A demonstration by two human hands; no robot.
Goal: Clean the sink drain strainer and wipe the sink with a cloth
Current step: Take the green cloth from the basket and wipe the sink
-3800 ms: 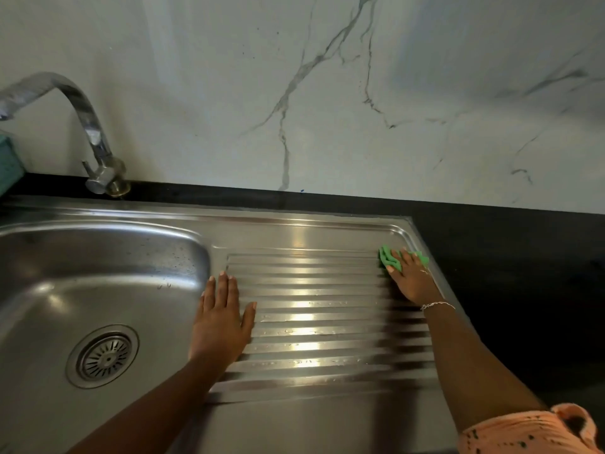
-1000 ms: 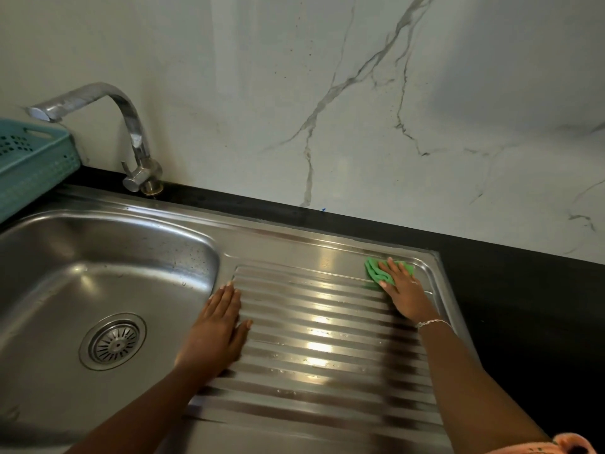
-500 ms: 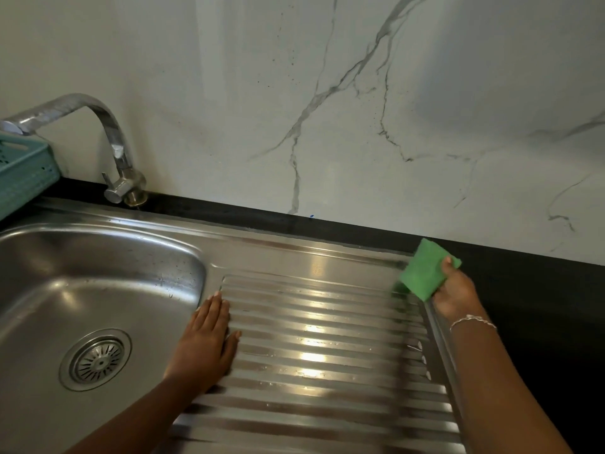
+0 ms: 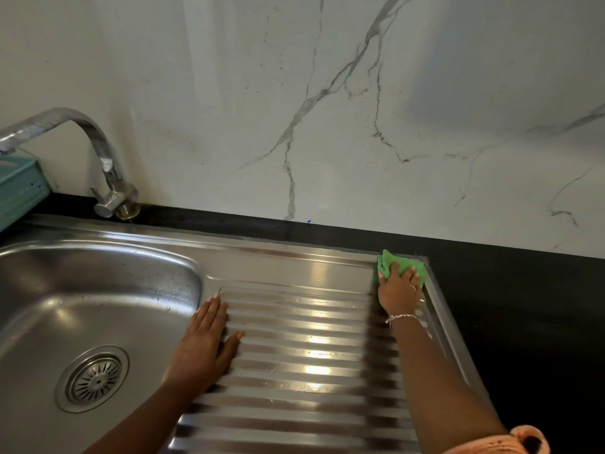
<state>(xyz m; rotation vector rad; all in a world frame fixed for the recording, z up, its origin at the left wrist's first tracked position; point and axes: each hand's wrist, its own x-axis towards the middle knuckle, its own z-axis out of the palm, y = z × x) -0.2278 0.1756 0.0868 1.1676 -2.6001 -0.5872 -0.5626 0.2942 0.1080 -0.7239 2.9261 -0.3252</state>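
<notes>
right hand pins the crumpled green cloth under flat fingers, ribbed steel drainboard running left of them toward the relaxed left hand

a white marble wall with grey veins rises behind. a black countertop runs along its foot.

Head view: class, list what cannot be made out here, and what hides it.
All head view.
The green cloth lies mostly under the right hand.
The teal basket is cut by the left edge; contents unseen.
The sink is cut by the left edge.
The drain strainer is too small to judge clean.
</notes>
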